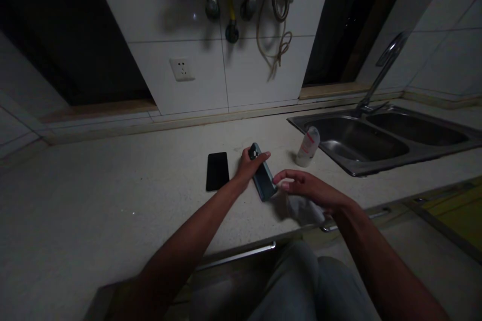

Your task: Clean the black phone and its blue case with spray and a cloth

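My left hand (pixel 250 164) grips a phone (pixel 264 180) in a teal-edged case, thumb across its back near the camera lenses. The phone is tilted above the counter, its back facing up. At its lower right corner are the thumb and index finger of my right hand (pixel 307 188); whether they touch it I cannot tell. A crumpled white cloth (pixel 307 210) hangs under that hand, seemingly held by the other fingers, which are mostly hidden. Left of the held phone, a black phone (pixel 217 171) lies flat with its dark face up.
On the pale counter (pixel 94 185), a translucent bottle (pixel 308 146) with red print stands close to the double steel sink (pixel 357 145) and its faucet (pixel 384 70). A wall socket (pixel 182 69) and pipes (pixel 230 15) are behind. Drawer handles (pixel 237 256) run below the front edge.
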Demonstrator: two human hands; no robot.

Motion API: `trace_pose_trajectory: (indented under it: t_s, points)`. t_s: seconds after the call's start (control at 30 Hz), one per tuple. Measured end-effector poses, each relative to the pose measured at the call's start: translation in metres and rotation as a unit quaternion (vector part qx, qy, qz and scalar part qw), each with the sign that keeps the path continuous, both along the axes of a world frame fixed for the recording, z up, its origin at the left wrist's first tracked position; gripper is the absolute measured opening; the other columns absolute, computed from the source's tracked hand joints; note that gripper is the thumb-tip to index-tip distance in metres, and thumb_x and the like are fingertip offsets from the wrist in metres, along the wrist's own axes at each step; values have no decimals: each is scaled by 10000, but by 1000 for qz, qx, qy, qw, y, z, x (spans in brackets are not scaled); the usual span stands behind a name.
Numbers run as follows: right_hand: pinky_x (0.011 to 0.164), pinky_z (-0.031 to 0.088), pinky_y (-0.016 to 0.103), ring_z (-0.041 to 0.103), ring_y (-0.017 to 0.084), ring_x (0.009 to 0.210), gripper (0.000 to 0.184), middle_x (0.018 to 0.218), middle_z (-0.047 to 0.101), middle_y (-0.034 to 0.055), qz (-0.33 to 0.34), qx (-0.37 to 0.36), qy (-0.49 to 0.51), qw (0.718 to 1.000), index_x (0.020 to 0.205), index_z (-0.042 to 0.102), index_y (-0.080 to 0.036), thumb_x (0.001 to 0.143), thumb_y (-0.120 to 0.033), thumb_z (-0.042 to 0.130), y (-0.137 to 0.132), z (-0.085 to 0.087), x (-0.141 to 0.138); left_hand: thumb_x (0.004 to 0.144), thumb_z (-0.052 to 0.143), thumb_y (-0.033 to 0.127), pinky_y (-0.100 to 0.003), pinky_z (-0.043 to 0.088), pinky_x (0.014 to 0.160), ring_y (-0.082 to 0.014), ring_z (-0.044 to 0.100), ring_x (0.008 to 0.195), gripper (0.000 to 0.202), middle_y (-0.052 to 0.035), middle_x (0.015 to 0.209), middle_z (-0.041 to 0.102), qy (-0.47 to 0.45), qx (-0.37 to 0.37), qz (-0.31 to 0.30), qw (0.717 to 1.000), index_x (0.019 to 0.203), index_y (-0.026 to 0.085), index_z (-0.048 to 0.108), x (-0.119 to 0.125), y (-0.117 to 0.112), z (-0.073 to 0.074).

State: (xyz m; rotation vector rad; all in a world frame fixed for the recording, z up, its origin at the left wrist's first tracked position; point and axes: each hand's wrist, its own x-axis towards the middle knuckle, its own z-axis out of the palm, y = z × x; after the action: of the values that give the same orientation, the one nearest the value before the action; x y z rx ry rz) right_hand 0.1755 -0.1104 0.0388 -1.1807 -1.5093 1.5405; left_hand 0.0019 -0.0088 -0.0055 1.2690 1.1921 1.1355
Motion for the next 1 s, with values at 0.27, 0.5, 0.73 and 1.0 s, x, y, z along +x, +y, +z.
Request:
trace_pose_trajectory:
  t_s: [0.27,0.5,0.73,1.0]
  points:
    - [573,392,277,589,178,617,278,688,692,54,-94,90,-254,958,807,722,-171,787,-446,694,13,-3,-15,732,758,540,-380,362,1078,-304,481,1283,731,-194,1400,453,165,51,41,984,1300,175,477,7,-12,-5]
    - [592,394,302,657,218,662,183,724,741,105,-144,181,-409,883,708,752,-187,797,-243,602,27,-16,-5,762,710,301,-380,304,1150,-306,429,1373,675,-202,1454,432,176,104,-1,979,1373,146,468,7,-10,-11]
    - [641,436,313,694,235,709,171,801,772,119,-110,181,-442,871,748,773,-187,805,-219,615,34,-23,0,828,552,135,-384,299,1169,-288,439,1377,570,-224,1463,459,259,135,-37,956,1391,94,472,2,-5,-14]
    - [643,436,316,645,220,683,206,732,747,71,-123,207,-315,918,757,766,-184,803,-334,632,29,-10,3,910,505,261,-442,314,1125,-312,453,1336,473,-198,1406,525,407,201,-70,888,1365,129,500,0,-14,-14]
